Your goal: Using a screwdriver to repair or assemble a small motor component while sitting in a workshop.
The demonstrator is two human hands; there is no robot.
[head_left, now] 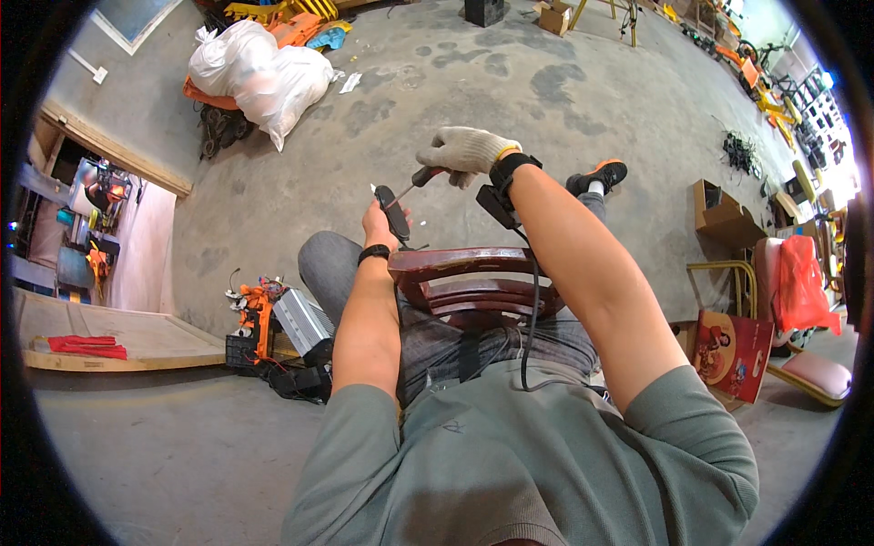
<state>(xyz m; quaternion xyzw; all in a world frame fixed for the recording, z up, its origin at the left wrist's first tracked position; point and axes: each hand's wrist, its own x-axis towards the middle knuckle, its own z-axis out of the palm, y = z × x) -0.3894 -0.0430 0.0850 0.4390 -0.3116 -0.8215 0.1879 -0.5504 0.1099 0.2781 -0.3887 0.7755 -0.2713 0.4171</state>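
Note:
My left hand (377,224) is bare and closed round a black elongated casing (391,211), held up beyond the far left end of the chair back. My right hand (466,153) wears a whitish knitted glove and grips a screwdriver (426,176) by its dark handle. The screwdriver's thin shaft slants down to the left, its tip at or close to the casing; I cannot tell whether they touch. Below my hands, between my forearms, is the dark red wooden chair back (464,264). A short dark cable end (415,247) shows beside the casing.
To the left, an orange machine part (259,318) and a finned silver box (305,320) sit near my leg. White sacks (264,77) lie at the far left. At right are an open cardboard box (719,214), a red printed carton (731,355) and chairs, one draped with a red bag (803,287).

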